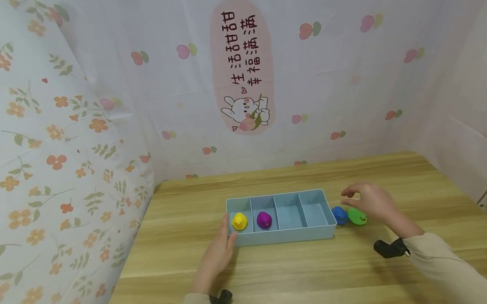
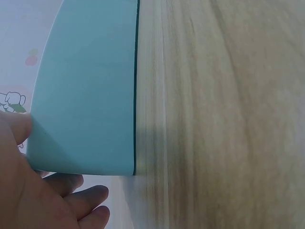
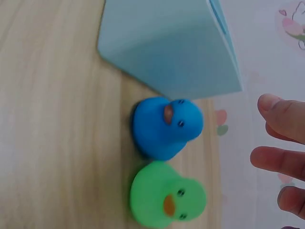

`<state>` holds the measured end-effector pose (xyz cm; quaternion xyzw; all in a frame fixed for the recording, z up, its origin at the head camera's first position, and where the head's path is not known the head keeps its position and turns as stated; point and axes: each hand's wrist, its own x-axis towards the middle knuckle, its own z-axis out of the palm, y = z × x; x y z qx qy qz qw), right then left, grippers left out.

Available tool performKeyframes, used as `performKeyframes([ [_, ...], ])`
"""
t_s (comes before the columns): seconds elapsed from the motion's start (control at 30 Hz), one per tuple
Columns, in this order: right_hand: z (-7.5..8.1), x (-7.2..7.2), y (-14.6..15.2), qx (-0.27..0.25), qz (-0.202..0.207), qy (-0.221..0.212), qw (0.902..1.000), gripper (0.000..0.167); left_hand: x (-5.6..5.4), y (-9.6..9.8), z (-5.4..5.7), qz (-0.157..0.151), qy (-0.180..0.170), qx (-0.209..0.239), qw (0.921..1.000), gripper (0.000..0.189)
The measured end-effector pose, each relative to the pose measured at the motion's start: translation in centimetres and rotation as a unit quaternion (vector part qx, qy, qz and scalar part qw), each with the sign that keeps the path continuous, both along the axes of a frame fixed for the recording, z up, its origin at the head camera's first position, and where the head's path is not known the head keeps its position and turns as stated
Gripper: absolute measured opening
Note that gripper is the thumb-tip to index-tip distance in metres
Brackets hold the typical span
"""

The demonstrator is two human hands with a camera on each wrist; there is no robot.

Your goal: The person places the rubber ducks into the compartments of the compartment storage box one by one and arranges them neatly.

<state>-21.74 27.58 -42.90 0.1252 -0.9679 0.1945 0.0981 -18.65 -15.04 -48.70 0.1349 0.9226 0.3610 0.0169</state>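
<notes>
A light blue divided box [image 1: 284, 236] lies lengthwise on the table, a yellow rubber duck [image 1: 239, 222] in its leftmost compartment and a purple rubber duck [image 1: 264, 220] in the one beside it. My left hand [image 1: 218, 253] holds the box's left end, thumb at the front rim and fingers along the end wall. To the right of the box sit a blue rubber duck [image 3: 164, 129] and a green rubber duck [image 3: 164, 195], side by side. Above these two hovers my right hand [image 1: 370, 202], thumb and fingers apart with nothing between them.
The wooden table [image 1: 276, 280] reaches back to a printed cloth [image 1: 327, 82] hanging behind it. Another flowered cloth [image 1: 57, 182] hangs along the left side. Black wrist devices [image 1: 389, 248] are strapped on both arms.
</notes>
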Motion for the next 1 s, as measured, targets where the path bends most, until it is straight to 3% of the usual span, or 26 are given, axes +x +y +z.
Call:
performKeyframes([
  [0.3, -1.0, 0.6, 1.9, 0.005, 0.003, -0.011, 0.9999, 0.025, 0.1, 0.1, 0.0, 0.006, -0.005, -0.005, 1.0, 0.062],
  [0.7, -3.6, 1.2, 3.7, -0.012, 0.014, -0.045, 0.9988, 0.042, -0.1, 0.2, -0.3, 0.009, -0.007, -0.006, 0.9999, 0.062],
  [1.0, -4.9, 1.5, 4.3, -0.031, 0.028, -0.038, 0.9984, 0.048, -0.1, 0.2, -0.2, 0.011, -0.006, -0.01, 0.9999, 0.062],
])
